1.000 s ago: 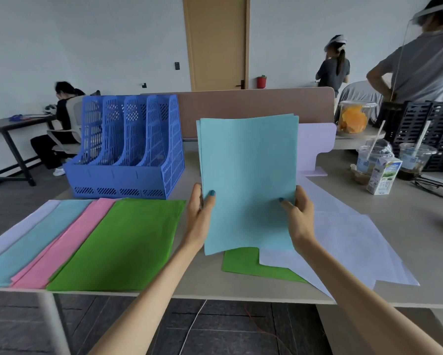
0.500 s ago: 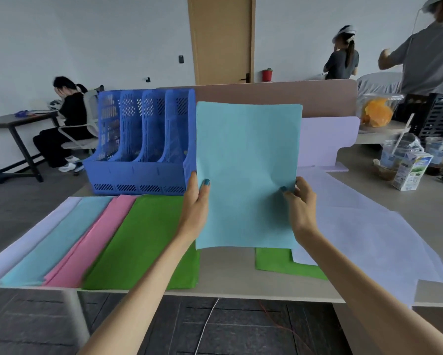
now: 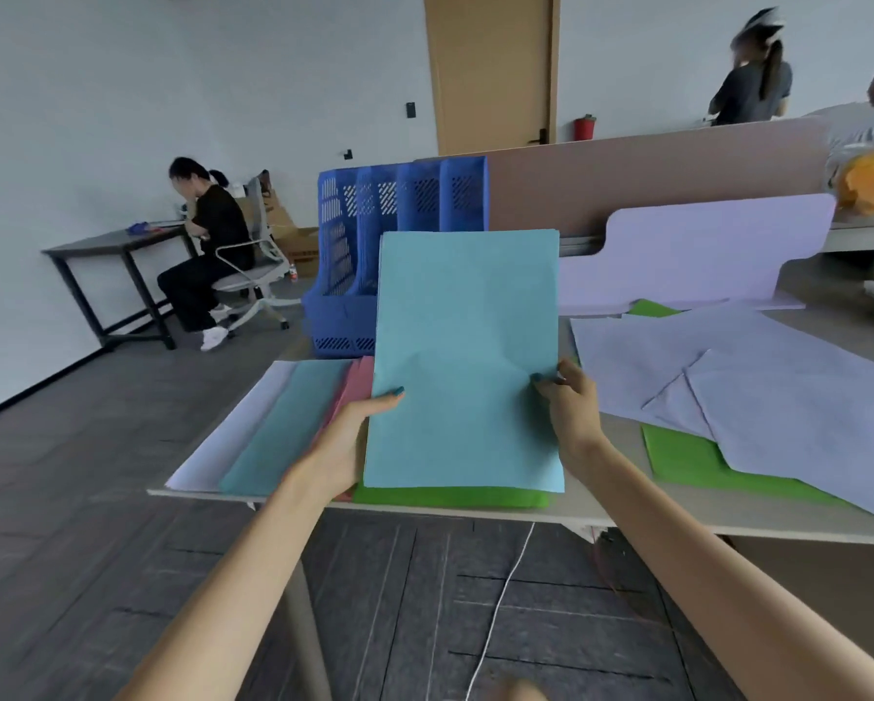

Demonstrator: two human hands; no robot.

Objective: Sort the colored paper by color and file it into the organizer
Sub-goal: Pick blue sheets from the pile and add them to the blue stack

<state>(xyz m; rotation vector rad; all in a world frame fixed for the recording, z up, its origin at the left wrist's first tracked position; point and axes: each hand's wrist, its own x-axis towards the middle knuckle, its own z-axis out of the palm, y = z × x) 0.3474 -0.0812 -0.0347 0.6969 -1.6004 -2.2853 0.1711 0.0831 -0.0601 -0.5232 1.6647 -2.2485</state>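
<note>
A stack of light blue paper (image 3: 465,356) is held upright over the table's front left part. My left hand (image 3: 351,437) grips its left edge and my right hand (image 3: 569,397) grips its right edge. Behind it stands the blue slotted organizer (image 3: 369,245), partly hidden by the sheets. Sorted piles lie flat below: white paper (image 3: 232,427), light blue paper (image 3: 288,427), pink paper (image 3: 356,382) and green paper (image 3: 450,497), the last two mostly covered.
Lavender sheets (image 3: 758,387) and a green sheet (image 3: 687,460) lie spread on the right of the table (image 3: 677,521). A lavender divider board (image 3: 703,245) stands at the back. A seated person (image 3: 207,250) is at far left, another person (image 3: 753,78) stands behind.
The view has swung left and the held blue stack has shifted left, now over the green and pink piles and in front of the organizer. Both hands keep their grip.
</note>
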